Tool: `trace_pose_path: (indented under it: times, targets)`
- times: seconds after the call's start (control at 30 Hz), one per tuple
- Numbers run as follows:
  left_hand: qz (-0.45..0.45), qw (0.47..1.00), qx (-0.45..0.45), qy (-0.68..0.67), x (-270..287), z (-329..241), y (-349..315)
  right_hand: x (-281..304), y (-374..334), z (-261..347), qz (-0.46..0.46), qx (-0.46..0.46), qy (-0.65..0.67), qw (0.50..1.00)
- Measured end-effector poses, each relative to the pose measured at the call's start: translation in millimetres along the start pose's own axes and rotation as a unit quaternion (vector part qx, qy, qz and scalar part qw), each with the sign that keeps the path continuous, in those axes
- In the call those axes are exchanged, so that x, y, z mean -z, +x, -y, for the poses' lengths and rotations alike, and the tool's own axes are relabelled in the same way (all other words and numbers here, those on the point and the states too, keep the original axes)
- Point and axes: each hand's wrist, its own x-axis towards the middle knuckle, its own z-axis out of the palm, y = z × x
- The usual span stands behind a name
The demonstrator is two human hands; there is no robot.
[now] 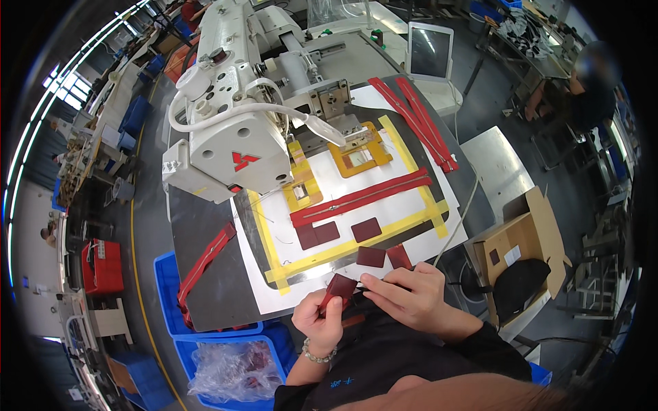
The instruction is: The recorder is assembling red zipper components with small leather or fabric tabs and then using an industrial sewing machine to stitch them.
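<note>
My left hand (319,323), near the front edge of the machine table, pinches a dark red patch (340,285) between thumb and fingers. Brighter red material shows under the patch. My right hand (419,299) is closed beside the patch's right edge. Something small and dark sits at its fingertips, too small to name. Just beyond my hands lie more dark red patches (371,257) on the table. A red zipper (360,197) stretches across the white sheet (329,259), which is bordered with yellow tape (315,262).
A large white sewing machine (233,130) overhangs the sheet, with yellow clamp plates (363,159) under its head. Two red zippers (415,120) lie far right, another (205,264) at left. Blue bins (284,346) stand lower left. An open cardboard box (504,229) sits at right.
</note>
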Motion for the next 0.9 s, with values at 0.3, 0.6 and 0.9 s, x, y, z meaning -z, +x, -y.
trace_pose_path:
  times: [0.3,0.6,0.9]
  targets:
    - [-0.007,1.000,-0.010,-0.009,0.2,5.1,-4.1,1.6,-0.7,-0.6,-0.006,0.010,-0.007,1.000]
    - [-0.010,0.999,0.005,-0.035,-1.6,4.1,-5.6,2.0,-2.2,-2.3,0.001,0.020,-0.015,1.000]
    - [0.029,0.997,0.057,-0.037,-3.7,-4.3,-2.2,5.7,-1.8,-2.3,-0.014,0.034,-0.039,0.999]
